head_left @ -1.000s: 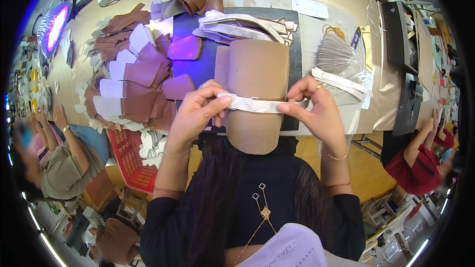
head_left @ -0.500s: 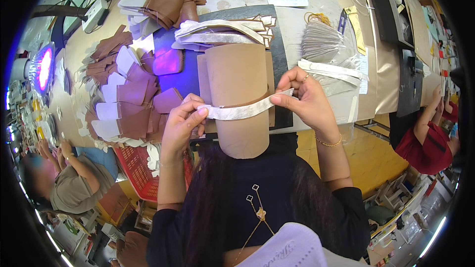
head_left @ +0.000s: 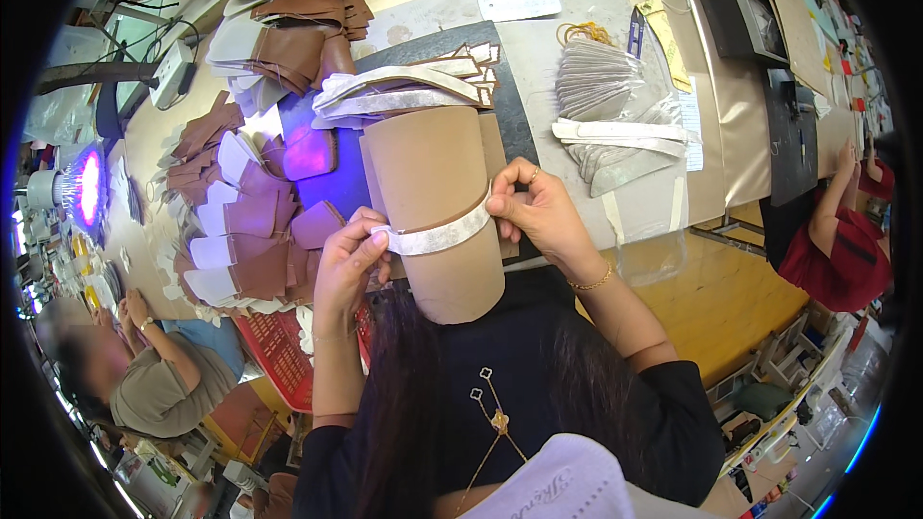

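Observation:
A white strip with a brown edge [head_left: 440, 234] lies across a curved tan form [head_left: 428, 168] in front of me. My left hand [head_left: 352, 255] pinches one end of the strip at the form's left side. At the right side, my right hand [head_left: 535, 207] has thumb and fingers closed on the other end. The strip follows the form's curve and touches its surface. Just beyond the form, a bundle of similar white strips [head_left: 399, 91] with brown edges lies on a dark board [head_left: 524, 125].
Stacked brown and white pieces [head_left: 245, 221] spread to the left, near a glowing violet lamp [head_left: 88, 183]. Fanned grey pieces [head_left: 596, 82] lie at right beside a yellow strip [head_left: 663, 43]. A red basket [head_left: 279, 351] stands below the table edge. Co-workers sit on both sides.
My right hand has moved left and down, and the strip's right end now bends closely around the form. My left hand still holds its end. The view has shifted slightly.

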`<action>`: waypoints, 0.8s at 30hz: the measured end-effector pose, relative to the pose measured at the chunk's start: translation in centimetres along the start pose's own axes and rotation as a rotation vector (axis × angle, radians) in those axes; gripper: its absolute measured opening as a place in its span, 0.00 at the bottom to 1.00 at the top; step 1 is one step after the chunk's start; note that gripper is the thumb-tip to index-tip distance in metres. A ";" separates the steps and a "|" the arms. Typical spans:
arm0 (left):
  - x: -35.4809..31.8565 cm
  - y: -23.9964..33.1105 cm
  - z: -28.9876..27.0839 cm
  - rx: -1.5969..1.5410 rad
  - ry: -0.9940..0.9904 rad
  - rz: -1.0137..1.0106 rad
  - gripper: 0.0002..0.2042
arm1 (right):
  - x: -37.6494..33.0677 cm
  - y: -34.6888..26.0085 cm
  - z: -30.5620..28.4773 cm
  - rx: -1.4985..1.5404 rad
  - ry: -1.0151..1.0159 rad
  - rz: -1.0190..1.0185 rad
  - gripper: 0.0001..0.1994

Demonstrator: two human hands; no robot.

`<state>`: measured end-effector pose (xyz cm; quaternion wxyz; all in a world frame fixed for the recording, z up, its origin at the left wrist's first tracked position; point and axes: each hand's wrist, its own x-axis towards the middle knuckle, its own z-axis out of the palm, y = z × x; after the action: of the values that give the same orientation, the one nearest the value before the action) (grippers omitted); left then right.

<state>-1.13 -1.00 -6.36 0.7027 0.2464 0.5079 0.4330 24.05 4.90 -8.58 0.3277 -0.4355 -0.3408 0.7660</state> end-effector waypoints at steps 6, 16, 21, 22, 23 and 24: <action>-0.6 0.0 0.7 -0.031 0.031 0.044 0.08 | -0.8 -1.2 0.0 -0.018 0.134 0.014 0.11; -1.8 -0.8 2.7 -0.169 0.204 0.125 0.06 | -2.8 -4.7 8.0 -1.202 -0.518 -0.968 0.33; -1.2 -1.0 1.8 -0.174 0.014 0.137 0.08 | -2.4 -2.3 4.0 -1.204 -0.502 -0.902 0.36; -1.0 -1.1 1.7 -0.179 0.011 0.140 0.08 | -2.4 -1.4 3.5 -1.126 -0.414 -0.912 0.36; -0.9 -1.1 1.6 -0.182 0.009 0.141 0.09 | -2.5 -0.6 3.1 -1.045 -0.325 -0.920 0.35; -0.9 -1.1 1.5 -0.180 0.001 0.135 0.09 | -2.6 0.3 2.8 -0.912 -0.254 -0.840 0.35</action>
<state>0.55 -2.18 -6.30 0.6910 0.2158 0.4495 0.5234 22.52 2.02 -6.55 0.3388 -0.2663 -0.8110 0.3956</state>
